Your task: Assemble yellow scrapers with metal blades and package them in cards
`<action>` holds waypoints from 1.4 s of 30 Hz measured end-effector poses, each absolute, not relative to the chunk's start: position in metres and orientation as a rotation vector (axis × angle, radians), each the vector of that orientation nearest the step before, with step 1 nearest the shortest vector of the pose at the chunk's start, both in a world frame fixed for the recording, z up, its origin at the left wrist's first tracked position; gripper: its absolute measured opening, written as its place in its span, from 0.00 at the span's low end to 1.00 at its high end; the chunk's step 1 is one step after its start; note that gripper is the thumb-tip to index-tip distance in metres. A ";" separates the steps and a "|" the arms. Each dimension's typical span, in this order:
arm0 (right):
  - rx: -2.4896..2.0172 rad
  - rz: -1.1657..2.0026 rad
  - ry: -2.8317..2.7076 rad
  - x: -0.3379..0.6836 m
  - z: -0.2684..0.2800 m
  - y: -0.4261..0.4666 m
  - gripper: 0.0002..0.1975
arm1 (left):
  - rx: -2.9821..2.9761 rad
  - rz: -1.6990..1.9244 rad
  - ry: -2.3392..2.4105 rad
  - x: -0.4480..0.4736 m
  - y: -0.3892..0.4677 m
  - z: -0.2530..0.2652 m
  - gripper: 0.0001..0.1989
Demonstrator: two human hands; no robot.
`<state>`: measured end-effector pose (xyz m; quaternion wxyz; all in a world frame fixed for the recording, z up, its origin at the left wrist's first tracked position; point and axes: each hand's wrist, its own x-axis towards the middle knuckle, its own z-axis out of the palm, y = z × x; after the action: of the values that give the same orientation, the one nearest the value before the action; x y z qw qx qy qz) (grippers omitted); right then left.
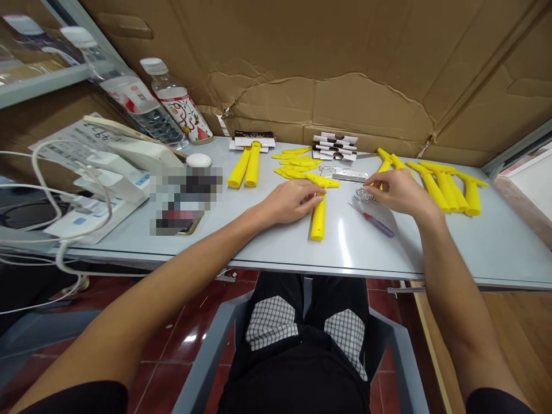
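The handle (318, 221) is smooth yellow plastic with a soft sheen, and the flat pieces (302, 163) look like the same plastic. The screws (366, 196) are shiny bare metal; the blades (350, 176) are metal too, thin and reflective. The screwdriver (381, 227) pairs a glossy, translucent plastic grip with a metal shaft. The slips (335, 148) look like matt paper. The table (267, 248) is smooth and glossy, throwing back a bright streak. The cardboard (276, 40) is matt and creased, the bottle (183, 112) clear, shiny plastic, the trousers (338, 296) matt cloth, the floor (194, 322) glossy tile
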<state>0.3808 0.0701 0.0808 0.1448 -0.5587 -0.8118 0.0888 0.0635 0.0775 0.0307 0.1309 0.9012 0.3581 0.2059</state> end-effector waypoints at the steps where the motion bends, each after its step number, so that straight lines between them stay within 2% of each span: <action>1: -1.624 0.156 -2.329 0.378 0.080 0.078 0.14 | 2.608 0.615 1.053 0.063 0.078 0.031 0.21; 5: -1.710 -0.078 -2.467 0.363 0.070 0.112 0.18 | 2.561 0.701 1.160 0.063 0.080 0.034 0.20; 10: -1.712 -0.177 -2.562 0.352 0.056 0.132 0.19 | 2.476 0.810 1.352 0.059 0.082 0.034 0.18; 15: -1.650 -0.235 -2.533 0.354 0.051 0.130 0.19 | 2.550 0.883 1.115 0.067 0.066 0.042 0.15; 17: -1.655 -0.237 -2.541 0.353 0.051 0.128 0.19 | 2.678 0.817 0.903 0.080 0.055 0.050 0.15; 22: -1.697 -0.225 -2.558 0.347 0.054 0.124 0.21 | 3.103 0.381 0.367 0.136 0.035 0.059 0.17; 24: -1.703 -0.233 -2.570 0.346 0.056 0.122 0.21 | 3.165 0.276 0.302 0.157 0.035 0.056 0.13; 27: -1.701 -0.264 -2.581 0.344 0.058 0.118 0.21 | 3.183 0.165 0.267 0.173 0.042 0.051 0.15; 32: -1.671 -0.303 -2.536 0.344 0.062 0.115 0.21 | 3.086 0.231 0.335 0.160 0.058 0.047 0.16; 35: -1.547 -0.216 -2.446 0.349 0.061 0.119 0.20 | 2.938 0.467 0.334 0.141 0.066 0.048 0.19; 37: -1.435 -0.046 -2.360 0.355 0.059 0.123 0.17 | 2.788 0.727 0.476 0.128 0.073 0.050 0.17; 40: -1.320 0.275 -2.203 0.363 0.056 0.126 0.11 | 2.489 1.054 1.086 0.108 0.089 0.053 0.12; 42: -1.259 0.468 -2.112 0.366 0.054 0.126 0.10 | 2.311 1.078 1.413 0.098 0.098 0.051 0.10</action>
<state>0.3659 0.1257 0.0543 0.3139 -0.4776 -0.8012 0.1774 0.0985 0.0977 0.0512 0.1131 0.7876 0.4815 0.3674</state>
